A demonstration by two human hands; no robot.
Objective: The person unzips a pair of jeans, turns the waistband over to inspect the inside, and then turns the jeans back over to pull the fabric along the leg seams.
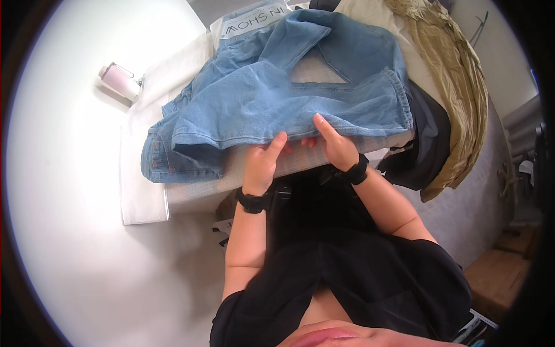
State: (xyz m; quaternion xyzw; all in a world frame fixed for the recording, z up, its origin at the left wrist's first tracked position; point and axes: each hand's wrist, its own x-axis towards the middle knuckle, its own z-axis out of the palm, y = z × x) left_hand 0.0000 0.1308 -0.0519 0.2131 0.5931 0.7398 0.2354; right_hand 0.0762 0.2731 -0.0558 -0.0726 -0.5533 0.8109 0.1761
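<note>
A pair of light blue jeans [243,98] lies spread over a covered table, its waistband toward the left and one leg hem at the right. Along the near edge of the closest leg, my left hand [261,166] has its thumb on top of the denim, with its fingers under the edge. My right hand [341,149] pinches that same edge a little farther right, thumb up and fingers mostly hidden below. Both hands are closed on the cloth. Each wrist wears a black band.
The table has a pale checked cover [243,168]. Beyond the jeans lies a clear package [254,23]. Dark garments [428,139] and a khaki garment [462,110] hang at the right. A pink bottle [119,80] is at the left, cardboard boxes [497,274] at lower right.
</note>
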